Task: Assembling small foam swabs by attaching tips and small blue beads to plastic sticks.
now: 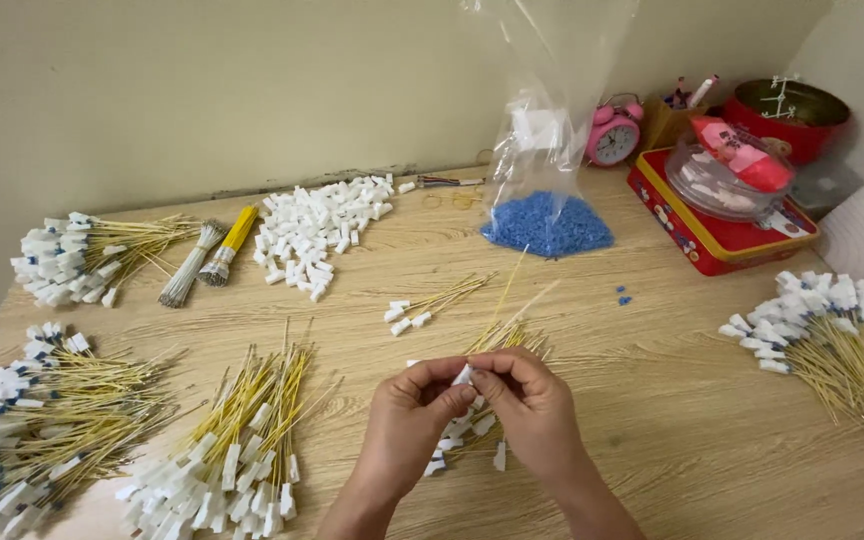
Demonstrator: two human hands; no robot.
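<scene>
Over the wooden worktop (pixel 672 420), the left hand (pixel 407 415) and the right hand (pixel 532 400) meet fingertip to fingertip, both pinched closed on one small white connector (pixel 464 375) held just above a loose bunch of yellow wires (pixel 502 335) that lies under and beyond the hands. As a judgement, the work looks well advanced but not finished. Bundles of wires already capped in white lie in several places: two at the left edge (pixel 52 420), one at the far left (pixel 72 258), one near the left forearm (pixel 237 455) and one at the right edge (pixel 832 335). What is left seems plentiful: a heap of loose white connectors (pixel 317 225) sits at the back, beside an uncapped yellow wire bundle (pixel 232 240) and a pale one (pixel 187 265). A clear bag of blue beads (pixel 547 222) stands behind, with a pink alarm clock (pixel 612 135) and a red tin (pixel 717 235) near the right corner.
</scene>
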